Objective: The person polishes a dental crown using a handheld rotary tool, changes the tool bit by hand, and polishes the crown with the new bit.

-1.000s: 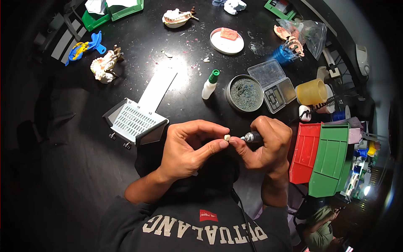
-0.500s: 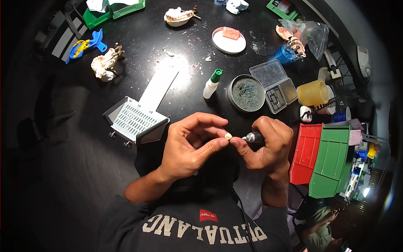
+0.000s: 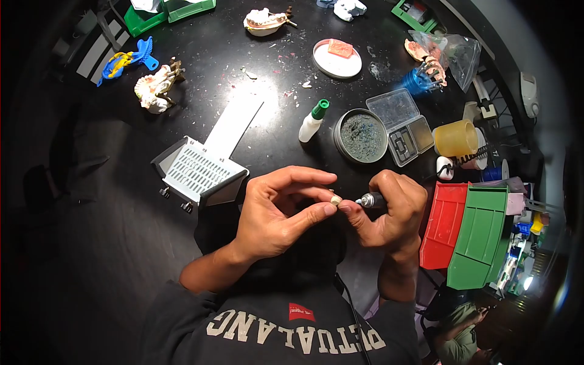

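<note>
My left hand (image 3: 277,210) pinches a small cream-coloured dental crown (image 3: 336,200) between thumb and fingertips. In my right hand (image 3: 395,210) is a rotary handpiece (image 3: 371,200), its metal nose and small pale tip pointing left at the crown. The right thumb reaches out close against the crown, and I cannot tell whether the tip touches it. Beyond the hands stand a white bottle with a green cap (image 3: 313,121) and a round tin of dark grey-green granular material (image 3: 362,137).
A slotted white metal stand (image 3: 198,170) sits left of my hands. A pocket scale (image 3: 409,139), a yellow cup (image 3: 456,139), a red bin (image 3: 444,225) and a green bin (image 3: 479,237) are at the right. Dental models (image 3: 157,88) lie farther back. Another person (image 3: 459,331) shows at lower right.
The crown has turned a little in my left fingertips. Both hands keep nearly the same place, and the table scene has shifted slightly right in view.
</note>
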A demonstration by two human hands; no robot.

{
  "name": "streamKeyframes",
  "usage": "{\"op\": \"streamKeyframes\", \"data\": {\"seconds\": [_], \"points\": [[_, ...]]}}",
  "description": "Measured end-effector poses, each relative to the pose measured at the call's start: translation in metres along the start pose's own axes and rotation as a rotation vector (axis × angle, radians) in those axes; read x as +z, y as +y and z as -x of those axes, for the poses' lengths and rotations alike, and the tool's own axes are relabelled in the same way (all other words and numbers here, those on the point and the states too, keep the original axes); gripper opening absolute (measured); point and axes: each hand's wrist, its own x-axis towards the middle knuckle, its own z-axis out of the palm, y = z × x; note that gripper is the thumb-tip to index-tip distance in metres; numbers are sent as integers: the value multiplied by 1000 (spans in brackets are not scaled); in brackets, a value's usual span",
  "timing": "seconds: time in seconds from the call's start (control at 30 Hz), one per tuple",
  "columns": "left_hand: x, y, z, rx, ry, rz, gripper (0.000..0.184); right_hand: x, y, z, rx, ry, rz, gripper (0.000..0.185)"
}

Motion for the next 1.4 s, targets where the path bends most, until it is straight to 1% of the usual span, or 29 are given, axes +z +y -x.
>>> {"op": "streamKeyframes", "data": {"seconds": [0.07,0.17,0.47,0.67,0.8,0.87,1.0,1.17,1.27,1.4], "points": [[2,-4,1,11,17,65,31,1,1,1,-2,13,-4,58],[-4,-3,0,20,-45,-7,28,1,1,1,-3,15,-3,58],[2,1,0,-37,41,79,19,1,0,2,14,-6,-12,59],[-3,2,0,23,-41,-18,20,1,0,0,8,11,-9,58],[-3,1,0,5,-10,24,19,2,1,1,13,16,-6,60],[-2,1,1,0,11,16,17,3,1,1,7,7,-9,65],[5,-3,4,73,77,-40,31,8,2,1,-30,15,52,77],[9,-15,6,210,157,-118,51,9,-3,2,9,-33,145,84],[11,-17,7,241,191,-134,51,8,-3,2,14,-48,152,84],[9,-20,6,272,175,-152,49,8,-4,2,24,-54,153,84]]}}
